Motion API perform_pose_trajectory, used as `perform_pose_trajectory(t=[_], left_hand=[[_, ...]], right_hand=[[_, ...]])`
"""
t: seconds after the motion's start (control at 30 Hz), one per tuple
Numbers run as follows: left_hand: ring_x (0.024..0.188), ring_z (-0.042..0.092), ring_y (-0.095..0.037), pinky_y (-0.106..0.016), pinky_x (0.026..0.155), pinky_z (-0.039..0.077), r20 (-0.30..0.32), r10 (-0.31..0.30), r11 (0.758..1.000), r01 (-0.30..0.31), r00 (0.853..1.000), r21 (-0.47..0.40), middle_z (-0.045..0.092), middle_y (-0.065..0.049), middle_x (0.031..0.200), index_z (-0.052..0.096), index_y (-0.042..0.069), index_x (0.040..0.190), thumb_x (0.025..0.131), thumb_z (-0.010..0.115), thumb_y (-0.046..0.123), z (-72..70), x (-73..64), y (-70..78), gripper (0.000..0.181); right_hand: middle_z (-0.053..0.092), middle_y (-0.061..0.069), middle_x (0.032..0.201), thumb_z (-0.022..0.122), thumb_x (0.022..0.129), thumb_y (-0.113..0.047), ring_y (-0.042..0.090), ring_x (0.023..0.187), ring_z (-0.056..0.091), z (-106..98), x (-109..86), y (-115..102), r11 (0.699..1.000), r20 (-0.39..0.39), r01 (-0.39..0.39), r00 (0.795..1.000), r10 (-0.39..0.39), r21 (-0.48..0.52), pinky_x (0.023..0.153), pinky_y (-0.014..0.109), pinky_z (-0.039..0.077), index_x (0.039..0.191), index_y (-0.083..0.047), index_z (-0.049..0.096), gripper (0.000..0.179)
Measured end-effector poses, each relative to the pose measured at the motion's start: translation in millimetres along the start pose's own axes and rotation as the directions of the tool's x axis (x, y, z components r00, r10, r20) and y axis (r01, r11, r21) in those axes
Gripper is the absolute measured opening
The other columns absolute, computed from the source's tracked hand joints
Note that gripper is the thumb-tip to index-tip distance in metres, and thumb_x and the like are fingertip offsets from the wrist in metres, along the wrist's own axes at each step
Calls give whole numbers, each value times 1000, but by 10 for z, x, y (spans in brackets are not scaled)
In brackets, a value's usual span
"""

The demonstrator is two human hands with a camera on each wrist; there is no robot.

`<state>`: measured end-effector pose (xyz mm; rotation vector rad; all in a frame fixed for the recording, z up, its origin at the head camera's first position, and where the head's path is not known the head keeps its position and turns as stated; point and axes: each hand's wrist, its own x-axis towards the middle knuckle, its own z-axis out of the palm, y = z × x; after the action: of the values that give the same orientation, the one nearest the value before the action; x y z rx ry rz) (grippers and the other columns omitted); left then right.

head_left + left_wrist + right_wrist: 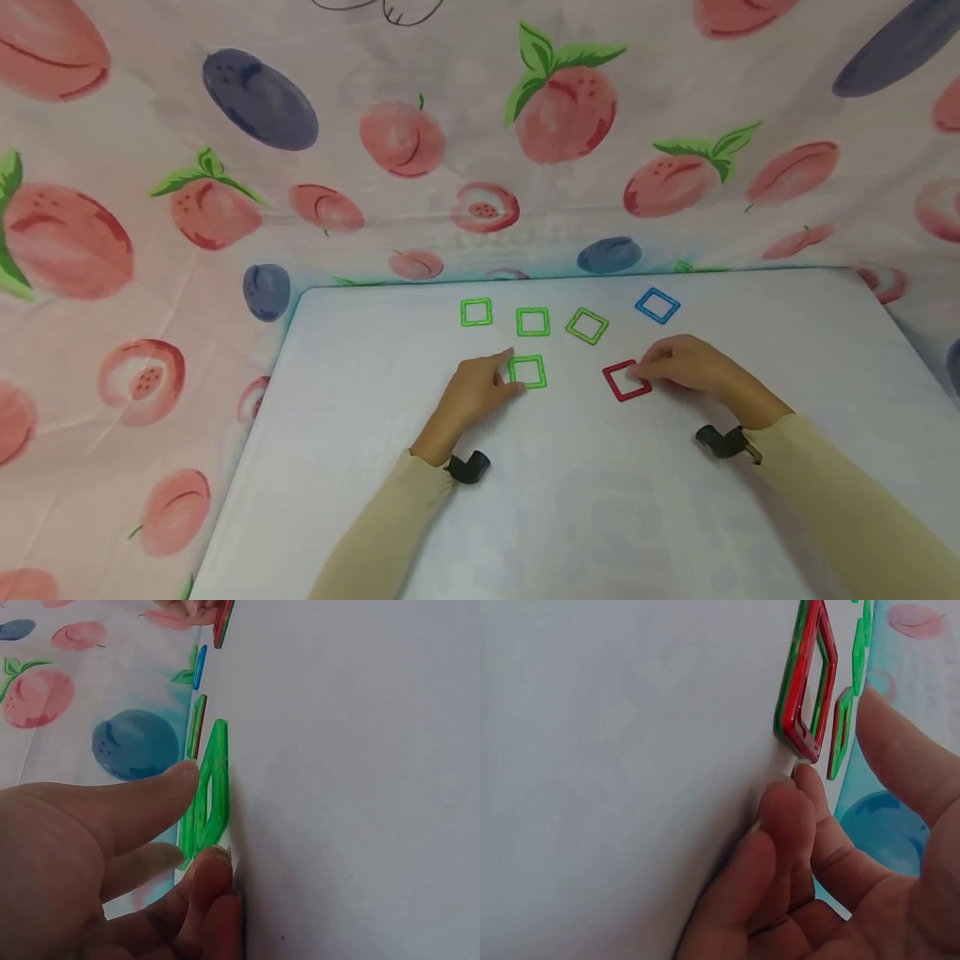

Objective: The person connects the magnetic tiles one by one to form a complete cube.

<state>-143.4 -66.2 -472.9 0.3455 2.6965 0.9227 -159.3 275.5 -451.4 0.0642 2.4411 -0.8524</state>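
Observation:
In the head view my left hand (474,385) holds a green hollow square tile (542,372) by its left side, index finger at the upper corner and thumb at the lower. The left wrist view shows this green tile (220,780) between thumb and curled fingers. My right hand (684,365) grips the right corner of a red hollow square tile (617,385). Seen from the right wrist, fingertips (807,776) meet the lower corner of the red tile (792,697), and a green layer lies along its back.
Behind the hands, two green square tiles (476,323) (533,334) and a tilted green one (576,318) sit in a row. Further right lies a blue square tile (668,317). The white table (570,517) meets a fruit-print cloth (420,217) at its back edge.

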Motion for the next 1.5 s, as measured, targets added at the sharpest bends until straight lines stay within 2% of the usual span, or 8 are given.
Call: perform_pose_trajectory(t=[0.2,0.43,0.6,0.8,1.0,1.13,1.23,1.5], left_hand=[[62,46,-9,-24,57,38,-7,-2,1000,2,1000,-11,57,1,68,61,16,143,90,79,29,5,6,-39,57],[61,46,-9,-23,56,38,-29,-5,1000,5,1000,-5,57,2,65,64,17,139,87,83,27,74,12,-76,56],[61,46,-9,-23,56,37,-25,-7,1000,7,1000,-8,57,2,65,64,19,138,87,83,26,66,2,-65,55],[63,45,-11,-24,59,37,26,1,1000,-1,1000,-7,57,0,68,66,21,136,87,83,23,15,-5,-53,51],[65,44,-12,-24,61,37,82,27,999,-29,996,29,55,0,72,60,23,143,91,80,24,-2,6,-82,56],[63,44,-11,-24,59,36,58,31,999,-33,998,31,55,1,70,57,21,146,91,79,30,4,11,-101,60],[62,43,-10,-23,58,36,43,26,999,-27,999,41,54,1,68,60,21,142,92,78,33,15,9,-96,55],[62,43,-12,-24,58,35,36,23,999,-25,999,42,54,-1,70,64,22,139,92,78,29,-7,-12,-35,50]], right_hand=[[61,7,92,79,86,-47,25,91,54,4,55,8,1000,11,-3,1000,3,-11,72,33,45,106,-6,71,46],[63,8,92,84,83,-38,27,93,53,63,84,59,997,-57,5,998,-10,-77,71,33,44,96,-7,70,37],[65,9,92,84,84,-37,27,92,53,72,69,54,998,-68,-2,998,-3,-64,70,32,45,97,-6,72,36],[66,7,93,82,85,-38,25,91,55,42,44,51,999,-37,-16,999,14,-40,70,31,47,99,-7,75,35],[71,4,92,79,88,-34,23,91,55,21,55,94,999,-10,23,1000,-24,-21,72,31,46,101,-7,78,29],[71,3,89,78,89,-31,23,90,55,21,66,114,999,-5,41,999,-41,-14,73,31,45,100,-6,79,27],[72,2,91,80,87,-35,23,92,55,26,62,111,999,-12,47,999,-47,-23,74,31,44,99,-7,80,30],[72,2,93,83,83,-39,23,93,55,12,41,86,998,-28,59,998,-60,-37,74,31,44,95,-10,80,32]])
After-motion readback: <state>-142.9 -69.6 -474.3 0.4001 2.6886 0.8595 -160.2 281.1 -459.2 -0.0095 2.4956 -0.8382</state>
